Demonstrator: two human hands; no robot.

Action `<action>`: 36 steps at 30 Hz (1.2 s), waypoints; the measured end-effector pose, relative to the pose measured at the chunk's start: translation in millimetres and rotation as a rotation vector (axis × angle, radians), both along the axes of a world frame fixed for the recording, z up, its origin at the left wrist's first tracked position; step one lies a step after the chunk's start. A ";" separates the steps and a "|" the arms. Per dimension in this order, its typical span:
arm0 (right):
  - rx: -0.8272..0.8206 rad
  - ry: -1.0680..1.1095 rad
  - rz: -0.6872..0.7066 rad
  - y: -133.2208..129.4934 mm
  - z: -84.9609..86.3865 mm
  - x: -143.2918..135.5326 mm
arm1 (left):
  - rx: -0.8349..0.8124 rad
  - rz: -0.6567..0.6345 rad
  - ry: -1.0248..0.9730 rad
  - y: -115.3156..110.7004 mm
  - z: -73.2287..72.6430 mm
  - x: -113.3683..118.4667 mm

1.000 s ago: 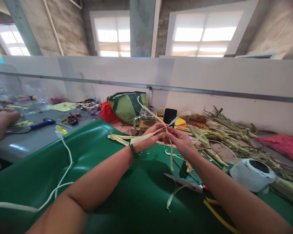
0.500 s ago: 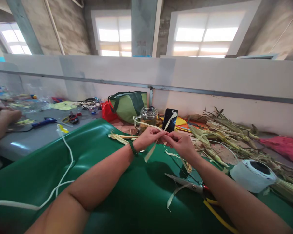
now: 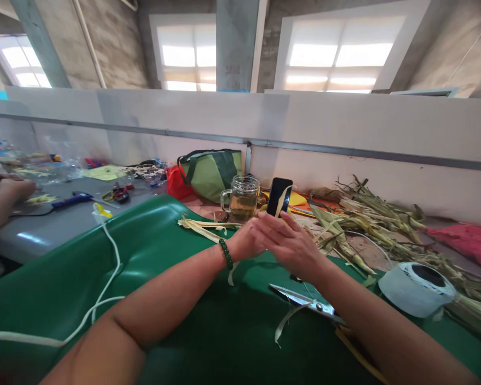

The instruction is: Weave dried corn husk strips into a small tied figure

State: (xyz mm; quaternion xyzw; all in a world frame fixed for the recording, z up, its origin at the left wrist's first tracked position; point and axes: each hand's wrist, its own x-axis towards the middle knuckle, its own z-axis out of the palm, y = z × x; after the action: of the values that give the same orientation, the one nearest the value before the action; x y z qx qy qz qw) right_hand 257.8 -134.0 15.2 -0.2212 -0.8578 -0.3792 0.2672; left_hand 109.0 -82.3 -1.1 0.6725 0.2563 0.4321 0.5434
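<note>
My left hand (image 3: pixel 247 241), with a green bead bracelet (image 3: pixel 225 254) at its wrist, and my right hand (image 3: pixel 294 247) press together over the green mat (image 3: pixel 208 315). A pale corn husk strip (image 3: pixel 281 202) is pinched between them, one end sticking up in front of the phone (image 3: pixel 274 193). The right fingers lie straight and close together across the left hand, hiding most of the left fingers. Below the left wrist hangs a pale husk end (image 3: pixel 231 276). Scissors (image 3: pixel 300 299) lie open on the mat beneath my right forearm, a loose husk scrap (image 3: pixel 284 323) touching them.
Behind my hands stand a glass mug (image 3: pixel 242 200) and a green bag (image 3: pixel 212 174). Dried husks (image 3: pixel 364 230) and a white roll (image 3: pixel 414 294) are on the right. At left are a white cord (image 3: pixel 112 262), a blue-handled tool (image 3: pixel 72 199) and another person's hand (image 3: pixel 16 188).
My fingertips were pinching the strip; now my palms are together with the right fingers laid over the left hand. The long end that curved left before the mug is no longer there.
</note>
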 end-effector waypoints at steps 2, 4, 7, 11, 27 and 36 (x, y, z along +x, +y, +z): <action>0.012 0.006 -0.106 2.5 2.3 2.9 | 0.117 0.057 0.134 -1.8 -0.7 0.5; 0.008 0.008 -0.192 5.1 6.9 9.4 | 0.250 0.117 0.335 0.2 0.6 -1.2; 0.037 -0.009 -0.222 5.0 15.7 18.6 | 0.258 0.184 0.462 8.2 5.5 -5.1; 0.108 0.142 -0.178 4.9 16.2 21.3 | -0.037 0.195 0.235 16.3 14.1 -6.7; -0.360 0.636 -0.104 18.0 -13.4 5.6 | -0.135 -0.193 -0.042 5.3 20.1 -11.9; -0.076 0.337 -0.220 9.5 -6.9 0.3 | -0.270 -0.099 -0.129 9.8 16.9 -11.7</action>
State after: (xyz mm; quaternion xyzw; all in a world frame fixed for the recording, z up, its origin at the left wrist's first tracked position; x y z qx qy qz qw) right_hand 258.1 -124.5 8.4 -0.3836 -0.7855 -0.3310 0.3554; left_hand 97.2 -72.5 15.8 0.5760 0.2432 0.4087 0.6649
